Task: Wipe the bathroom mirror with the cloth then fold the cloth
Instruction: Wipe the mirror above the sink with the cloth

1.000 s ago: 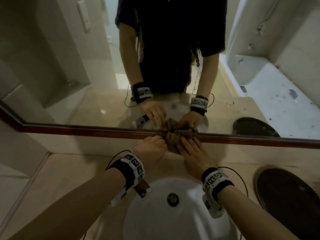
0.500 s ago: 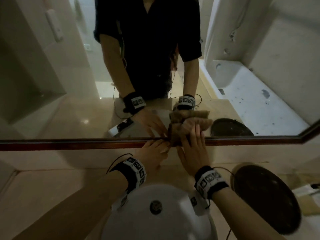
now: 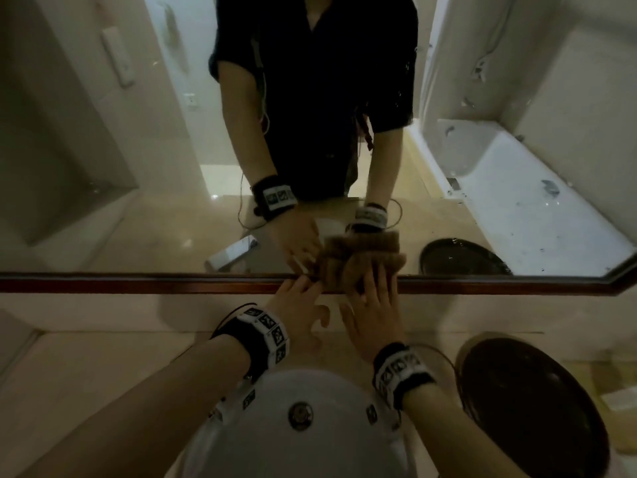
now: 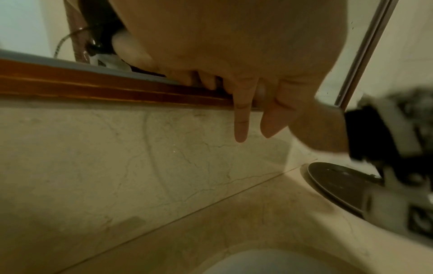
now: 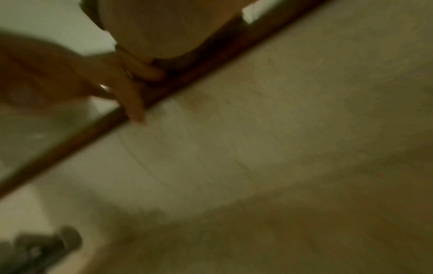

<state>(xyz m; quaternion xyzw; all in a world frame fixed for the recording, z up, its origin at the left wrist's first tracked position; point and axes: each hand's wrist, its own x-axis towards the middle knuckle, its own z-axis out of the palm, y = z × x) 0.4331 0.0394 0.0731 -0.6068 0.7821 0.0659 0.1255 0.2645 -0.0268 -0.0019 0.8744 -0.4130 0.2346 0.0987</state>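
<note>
- Brown terry cloth [image 3: 348, 267], bunched into a wad, sits against the lower edge of the bathroom mirror [image 3: 138, 188], overlapping its dark reddish wooden frame [image 3: 138, 282]; the glass doubles it with a reflection just above.
- Right hand [image 3: 374, 315] lies flat on the cloth with straight fingers [image 3: 374, 281] pressing it to the glass; nothing is curled round it.
- Left hand [image 3: 296, 312] is beside the right one, its fingertips at the frame and touching the cloth's left edge, thumb sticking out sideways. From the head view I cannot tell whether it pinches the cloth or only touches it.
- Left wrist view shows that hand [image 4: 246, 55] from below, two fingers hanging straight down past the wooden frame [image 4: 93, 85]; the cloth is hidden there.
- Right wrist view is blurred; only the palm [image 5: 164, 27] and the frame [image 5: 70, 146] can be made out.
- Both wrists wear black bands with white marker tags.
- Below the hands are a round white basin [image 3: 262, 426] in a beige marble counter [image 3: 86, 367], and a dark round tray [image 3: 537, 408] on the right.
</note>
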